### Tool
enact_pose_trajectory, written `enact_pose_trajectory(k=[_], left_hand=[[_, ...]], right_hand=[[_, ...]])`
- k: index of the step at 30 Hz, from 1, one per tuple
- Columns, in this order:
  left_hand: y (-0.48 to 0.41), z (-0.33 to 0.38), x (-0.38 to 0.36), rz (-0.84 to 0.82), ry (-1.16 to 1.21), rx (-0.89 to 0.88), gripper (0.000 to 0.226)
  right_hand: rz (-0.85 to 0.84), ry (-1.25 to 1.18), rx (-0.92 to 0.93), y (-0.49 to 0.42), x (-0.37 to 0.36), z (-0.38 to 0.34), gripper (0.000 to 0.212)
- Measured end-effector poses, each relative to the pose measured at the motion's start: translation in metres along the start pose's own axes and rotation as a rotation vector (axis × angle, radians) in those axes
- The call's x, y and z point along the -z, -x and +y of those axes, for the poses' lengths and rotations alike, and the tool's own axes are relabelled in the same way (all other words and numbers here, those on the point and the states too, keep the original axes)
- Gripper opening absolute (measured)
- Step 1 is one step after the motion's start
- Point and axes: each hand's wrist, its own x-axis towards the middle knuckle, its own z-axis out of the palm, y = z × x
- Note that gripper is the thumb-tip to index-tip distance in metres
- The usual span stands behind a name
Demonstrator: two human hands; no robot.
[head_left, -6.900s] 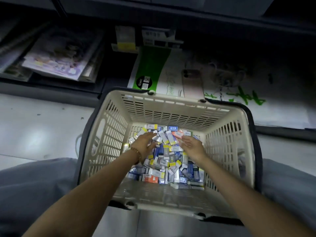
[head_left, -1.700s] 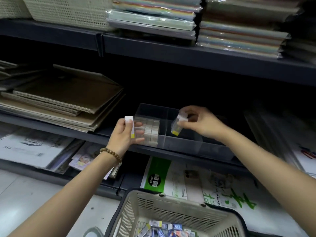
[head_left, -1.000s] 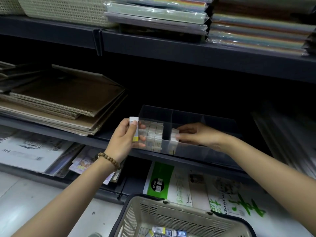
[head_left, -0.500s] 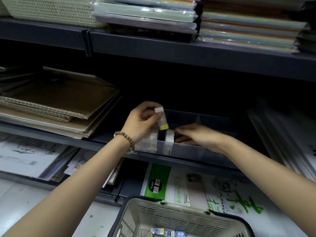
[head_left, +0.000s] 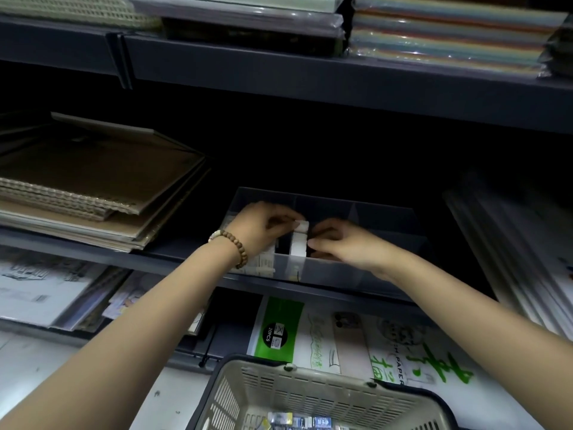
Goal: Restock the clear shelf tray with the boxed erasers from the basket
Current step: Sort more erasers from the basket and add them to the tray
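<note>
Dim, shadowed shelving — wide-angle edge distortion

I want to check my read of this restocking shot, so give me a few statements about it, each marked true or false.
1. The left hand and the right hand are both at the tray. True.
2. The basket sits on the shelf beside the tray. False: it stands lower, nearer the person.
3. The left hand pinches an eraser. True.
4. The basket is empty. False: boxed erasers lie in it.
5. The tray's right compartments are packed. False: they look empty.
6. A bracelet is on the left wrist. True.
</note>
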Motion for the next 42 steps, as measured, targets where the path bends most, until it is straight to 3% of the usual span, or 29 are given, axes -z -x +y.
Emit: enact_pose_trajectory(k=[4,6,19,24,26,29,36,42], left_hand=[[-0.001,0.001,-0.003,-0.091,-0.341,-0.078,0.035],[0.005,0.001,-0.007,-0.1,-0.397,-0.092,0.04],[0.068,0.014,0.002,0.068,-0.279,-0.06,0.049],[0.12,0.026,-0.012,0.1,-0.205,-0.045,0.05],[0.146,0.024,-0.032,0.073,-0.172,-0.025,0.054],[0.185,0.006,-0.078,-0.039,-0.113,0.081,0.048],[0.266,-0.046,-0.196,-0.389,0.088,0.501,0.044],[0.295,-0.074,-0.279,-0.497,0.243,0.723,0.031]], right_hand=[[-0.009,0.126,0.05,0.0,-0.002,-0.001,0.03],[-0.027,0.178,0.069,0.002,-0.001,-0.001,0.031],[0.038,0.196,0.092,0.023,0.004,-0.003,0.044],[0.149,0.12,0.222,0.074,0.0,0.005,0.039],[0.119,0.028,0.206,0.098,-0.01,0.023,0.034],[0.024,-0.09,0.079,0.124,-0.045,0.075,0.03],[-0.217,-0.052,-0.405,0.165,-0.152,0.238,0.04],[-0.112,-0.11,-0.746,0.18,-0.194,0.333,0.035]])
